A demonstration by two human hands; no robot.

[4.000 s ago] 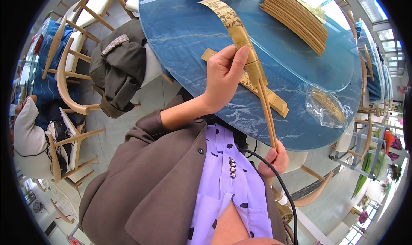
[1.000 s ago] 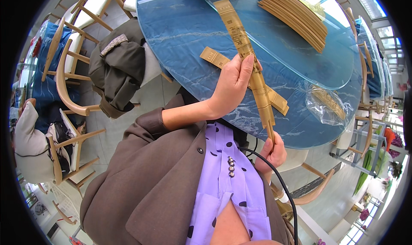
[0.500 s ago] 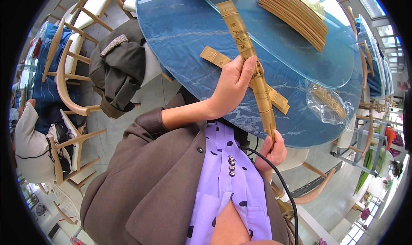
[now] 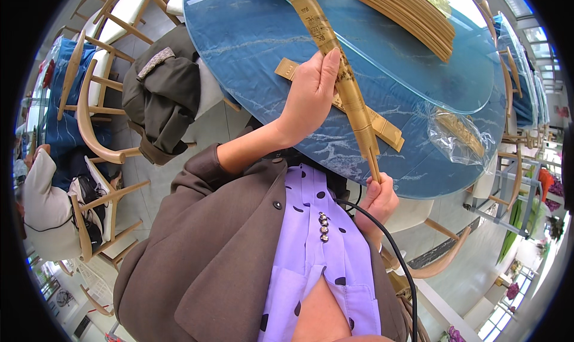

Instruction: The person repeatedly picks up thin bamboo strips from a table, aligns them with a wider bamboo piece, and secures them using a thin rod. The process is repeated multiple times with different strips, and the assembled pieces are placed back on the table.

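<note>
A long, flat gold paper sleeve [image 4: 359,111] with dark print slants across the front of the table. My left hand [image 4: 311,90] is closed around its middle, thumb on top. From the sleeve's lower end come thin brown sticks [image 4: 373,165] that look like chopsticks. My right hand [image 4: 378,199] pinches their ends near the table's edge. Beneath the held sleeve, a second gold sleeve [image 4: 387,131] lies crosswise on the blue table [image 4: 251,55], partly hidden by my left hand.
On the glass turntable [image 4: 418,81] rests a thick stack of long brown-gold strips [image 4: 406,19]. A clear plastic bag [image 4: 460,135] with gold pieces inside lies at the right. A dark jacket [image 4: 164,84] hangs over a chair at the left. A black cable [image 4: 391,237] runs beside my right arm.
My left hand and the gold sleeve have moved up and left. My right hand has stayed low, and thin sticks now show between it and the sleeve's end.
</note>
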